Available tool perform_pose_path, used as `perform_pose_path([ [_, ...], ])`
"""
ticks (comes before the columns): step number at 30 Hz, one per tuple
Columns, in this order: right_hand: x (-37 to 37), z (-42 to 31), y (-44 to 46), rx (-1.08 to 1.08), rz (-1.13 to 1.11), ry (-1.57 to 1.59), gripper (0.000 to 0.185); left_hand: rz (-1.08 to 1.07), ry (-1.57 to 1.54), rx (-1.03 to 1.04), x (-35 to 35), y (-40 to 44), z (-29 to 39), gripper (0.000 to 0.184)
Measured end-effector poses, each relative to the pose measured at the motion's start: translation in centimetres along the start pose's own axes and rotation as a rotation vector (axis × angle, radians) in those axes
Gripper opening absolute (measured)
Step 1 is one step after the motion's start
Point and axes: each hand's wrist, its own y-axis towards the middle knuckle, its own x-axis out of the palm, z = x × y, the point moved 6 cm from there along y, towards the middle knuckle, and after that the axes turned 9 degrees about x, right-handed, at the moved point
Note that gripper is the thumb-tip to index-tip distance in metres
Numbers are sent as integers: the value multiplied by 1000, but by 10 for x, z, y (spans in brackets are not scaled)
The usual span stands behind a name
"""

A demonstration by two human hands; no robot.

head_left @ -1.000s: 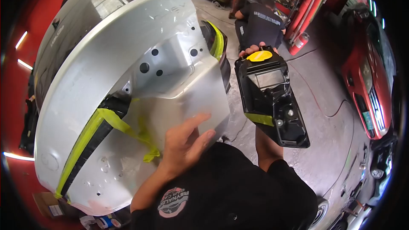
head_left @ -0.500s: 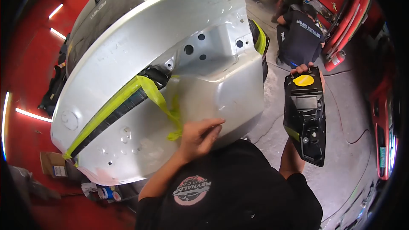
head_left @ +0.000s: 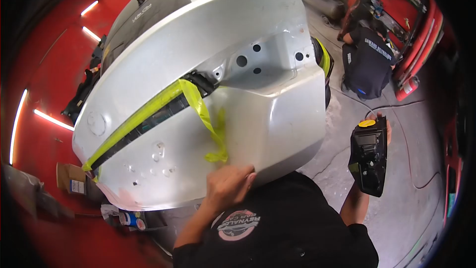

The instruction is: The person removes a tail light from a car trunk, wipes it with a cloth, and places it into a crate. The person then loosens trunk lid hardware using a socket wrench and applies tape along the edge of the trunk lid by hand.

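My left hand (head_left: 228,184) is curled into a fist at the lower edge of a silver car body panel (head_left: 282,119), with nothing visible in it. Out to the right, my right hand (head_left: 389,130) holds a black lamp housing (head_left: 368,161) from behind, most of its fingers hidden. A yellow round cap (head_left: 367,123) is near the housing's top. Yellow-green tape (head_left: 144,114) runs along a dark lamp (head_left: 158,115) set in the panel, and its loose end hangs down above my left hand. Dark round holes (head_left: 241,61) show in the panel's recess.
A co-worker in a dark shirt (head_left: 372,62) crouches at the upper right, near a red fire extinguisher (head_left: 407,89). A hose (head_left: 407,144) lies on the grey floor (head_left: 322,151). A cardboard box (head_left: 72,178) stands at the lower left.
My left hand has gone from spread fingers to a fist at the panel's edge. My right hand has moved the lamp housing away to the right. The view has shifted.
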Motion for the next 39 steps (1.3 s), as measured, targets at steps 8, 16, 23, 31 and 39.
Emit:
perform_pose_path([
  [8,-65,12,12,-134,345,-419,45,59,575,12,-33,-32,49,32],
  [16,-83,90,46,18,291,-280,44,80,949,28,-148,16,46,63],
  [23,-14,143,25,342,116,-5,47,363,946,-70,-263,85,0,32],
  [31,-12,179,7,329,210,-54,50,469,820,231,-364,205,-73,83],
  [39,-9,206,-10,280,236,-1,47,506,1339,277,-439,301,-142,77],
])
